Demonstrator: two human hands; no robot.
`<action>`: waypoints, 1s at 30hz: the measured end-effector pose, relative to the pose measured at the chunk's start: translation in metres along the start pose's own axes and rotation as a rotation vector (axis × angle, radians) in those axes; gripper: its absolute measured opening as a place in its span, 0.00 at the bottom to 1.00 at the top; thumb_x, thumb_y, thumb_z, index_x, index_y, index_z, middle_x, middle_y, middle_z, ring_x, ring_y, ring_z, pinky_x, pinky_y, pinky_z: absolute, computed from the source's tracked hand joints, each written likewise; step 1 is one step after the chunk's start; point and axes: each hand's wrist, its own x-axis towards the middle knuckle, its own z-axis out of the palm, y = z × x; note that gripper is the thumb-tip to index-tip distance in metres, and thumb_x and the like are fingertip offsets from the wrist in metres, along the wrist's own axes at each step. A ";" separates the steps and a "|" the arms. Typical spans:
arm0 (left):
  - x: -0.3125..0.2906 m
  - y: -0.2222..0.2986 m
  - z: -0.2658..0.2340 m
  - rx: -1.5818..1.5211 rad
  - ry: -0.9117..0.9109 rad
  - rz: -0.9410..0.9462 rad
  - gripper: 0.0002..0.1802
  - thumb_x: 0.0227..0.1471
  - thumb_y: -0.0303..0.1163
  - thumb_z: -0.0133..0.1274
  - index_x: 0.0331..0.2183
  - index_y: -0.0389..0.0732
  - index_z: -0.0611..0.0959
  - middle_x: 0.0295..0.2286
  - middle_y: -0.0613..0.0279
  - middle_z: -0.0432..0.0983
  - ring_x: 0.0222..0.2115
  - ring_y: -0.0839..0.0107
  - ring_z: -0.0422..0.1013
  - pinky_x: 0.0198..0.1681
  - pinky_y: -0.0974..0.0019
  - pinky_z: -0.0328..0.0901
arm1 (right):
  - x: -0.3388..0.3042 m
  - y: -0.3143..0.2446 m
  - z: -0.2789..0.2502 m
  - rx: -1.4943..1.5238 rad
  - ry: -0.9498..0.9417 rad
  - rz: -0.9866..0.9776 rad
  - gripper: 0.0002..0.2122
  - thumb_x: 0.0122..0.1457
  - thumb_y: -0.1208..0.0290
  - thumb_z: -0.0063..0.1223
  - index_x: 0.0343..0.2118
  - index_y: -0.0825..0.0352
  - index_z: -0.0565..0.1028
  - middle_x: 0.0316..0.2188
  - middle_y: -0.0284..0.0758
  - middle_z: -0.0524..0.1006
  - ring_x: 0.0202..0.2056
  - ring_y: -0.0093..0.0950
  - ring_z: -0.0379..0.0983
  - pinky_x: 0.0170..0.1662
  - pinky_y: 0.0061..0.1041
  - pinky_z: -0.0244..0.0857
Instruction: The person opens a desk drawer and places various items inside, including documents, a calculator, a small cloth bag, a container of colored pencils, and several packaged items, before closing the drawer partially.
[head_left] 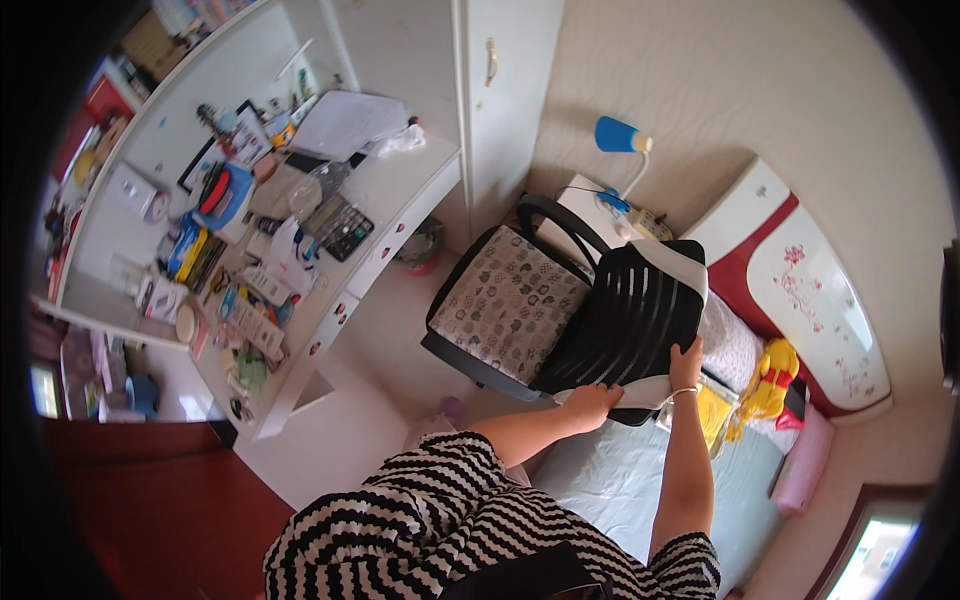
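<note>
An office chair (pixel 630 310) with a black slatted backrest and white side trim stands in front of me. Its seat bears a beige cushion (pixel 512 305) with a small dark print, and a black armrest (pixel 562 222) curves up on the far side. My left hand (pixel 590 406) is closed on the near edge of the backrest, by the white trim. Farther right, my right hand (pixel 686 364) grips the backrest's top edge, with a thin band around the wrist. The undersides of the fingers are hidden behind the frame.
At left, a white desk (pixel 325 265) holds a calculator (pixel 343 228), papers and much clutter. A bin (pixel 420 250) stands beside it. Right of the chair is a bed (pixel 620 480) with a yellow plush toy (pixel 770 380). A blue lamp (pixel 620 135) tops the white nightstand (pixel 575 195) behind.
</note>
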 end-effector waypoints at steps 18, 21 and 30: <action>-0.022 0.000 -0.047 -0.165 0.016 -0.287 0.42 0.41 0.37 0.57 0.57 0.39 0.58 0.53 0.45 0.59 0.52 0.52 0.60 0.52 0.55 0.58 | 0.024 -0.030 -0.010 -0.209 0.076 -0.223 0.24 0.49 0.75 0.50 0.51 0.72 0.61 0.51 0.49 0.61 0.52 0.46 0.58 0.56 0.39 0.53; -0.079 -0.021 -0.079 -0.546 0.125 -0.332 0.40 0.48 0.38 0.53 0.57 0.34 0.55 0.56 0.44 0.54 0.55 0.55 0.56 0.57 0.61 0.53 | 0.007 -0.046 -0.020 0.046 0.059 -0.515 0.23 0.54 0.71 0.49 0.53 0.71 0.61 0.54 0.46 0.62 0.55 0.42 0.57 0.57 0.35 0.52; -0.324 -0.045 -0.163 -1.309 0.762 -0.768 0.33 0.57 0.48 0.40 0.60 0.48 0.54 0.58 0.55 0.52 0.58 0.64 0.52 0.59 0.57 0.47 | -0.197 -0.215 0.045 1.251 -0.950 0.211 0.21 0.62 0.62 0.42 0.56 0.64 0.61 0.56 0.35 0.61 0.57 0.30 0.57 0.58 0.33 0.51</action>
